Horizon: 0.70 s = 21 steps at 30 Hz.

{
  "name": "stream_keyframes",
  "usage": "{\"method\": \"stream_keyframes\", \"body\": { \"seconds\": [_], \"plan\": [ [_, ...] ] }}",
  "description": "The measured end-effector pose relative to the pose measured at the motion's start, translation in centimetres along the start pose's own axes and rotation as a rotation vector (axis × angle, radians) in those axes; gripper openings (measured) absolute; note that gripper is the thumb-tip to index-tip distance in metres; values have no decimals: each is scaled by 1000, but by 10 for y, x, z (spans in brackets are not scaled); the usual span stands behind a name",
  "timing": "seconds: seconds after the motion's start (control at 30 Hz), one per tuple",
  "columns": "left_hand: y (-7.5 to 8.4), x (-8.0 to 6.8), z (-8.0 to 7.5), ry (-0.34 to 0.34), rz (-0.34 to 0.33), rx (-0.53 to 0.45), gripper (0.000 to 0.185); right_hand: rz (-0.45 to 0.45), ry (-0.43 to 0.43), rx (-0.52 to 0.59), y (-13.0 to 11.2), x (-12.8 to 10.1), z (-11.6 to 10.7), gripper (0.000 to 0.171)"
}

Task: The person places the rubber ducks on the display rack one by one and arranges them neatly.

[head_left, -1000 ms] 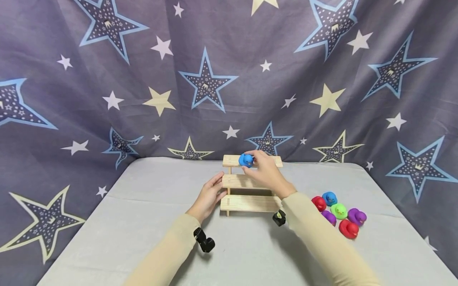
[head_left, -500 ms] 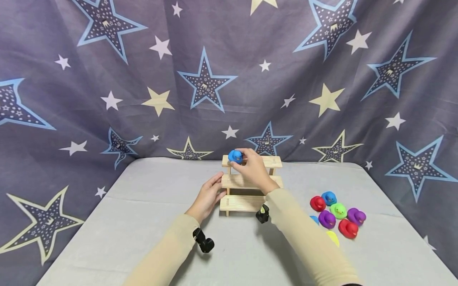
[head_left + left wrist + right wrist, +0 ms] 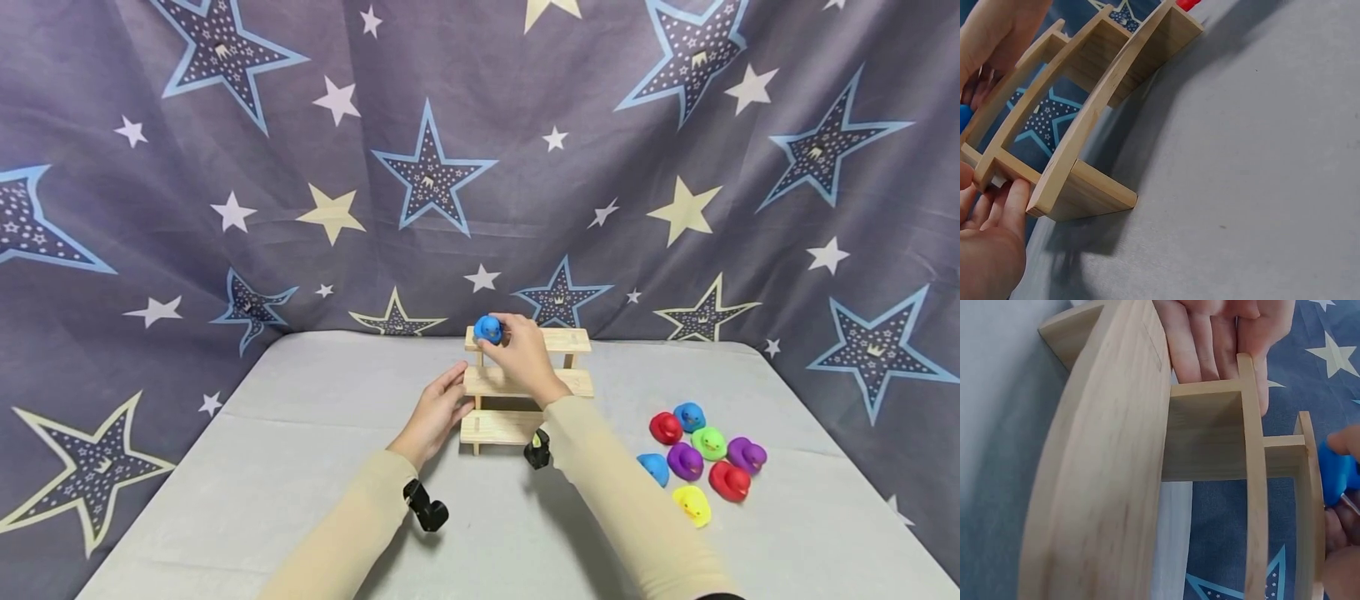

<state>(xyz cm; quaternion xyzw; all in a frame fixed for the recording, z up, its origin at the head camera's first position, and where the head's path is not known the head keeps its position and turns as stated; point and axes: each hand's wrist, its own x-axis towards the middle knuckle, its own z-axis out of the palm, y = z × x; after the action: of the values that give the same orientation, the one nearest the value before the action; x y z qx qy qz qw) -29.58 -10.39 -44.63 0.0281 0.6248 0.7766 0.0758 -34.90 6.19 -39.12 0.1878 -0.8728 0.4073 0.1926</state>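
A small three-tier wooden display stand stands on the grey-covered table. My right hand pinches a blue rubber duck at the left end of the top tier, the duck's beak facing toward me. In the right wrist view that duck shows right at the top board's edge, between thumb and fingers. My left hand holds the stand by its left side. The left wrist view shows the left hand's fingers under the end of the middle board, with the thumb above it.
Right of the stand lies a loose group of rubber ducks: two red, such as the front one, two purple, two blue, a green and a yellow. A star-patterned curtain hangs close behind the table.
My right hand has slid the blue duck leftward along the top tier to its left end. The right forearm moved left too, uncovering more ducks. The left hand stays on the stand.
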Motion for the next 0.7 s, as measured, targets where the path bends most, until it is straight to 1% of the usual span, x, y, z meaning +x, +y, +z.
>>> {"method": "stream_keyframes", "body": {
  "seconds": [0.13,0.33,0.43,0.7],
  "plan": [
    [0,-1,0,8,-6,-5,53,2,5,-42,-2,0,1,53],
    [0,-2,0,1,1,-4,53,21,-1,-76,-4,2,3,54],
    [0,-2,1,10,-6,-8,53,34,-3,-81,-4,3,3,55],
    [0,-1,2,9,4,-7,53,49,-7,-95,-3,4,4,59]
  ]
}}
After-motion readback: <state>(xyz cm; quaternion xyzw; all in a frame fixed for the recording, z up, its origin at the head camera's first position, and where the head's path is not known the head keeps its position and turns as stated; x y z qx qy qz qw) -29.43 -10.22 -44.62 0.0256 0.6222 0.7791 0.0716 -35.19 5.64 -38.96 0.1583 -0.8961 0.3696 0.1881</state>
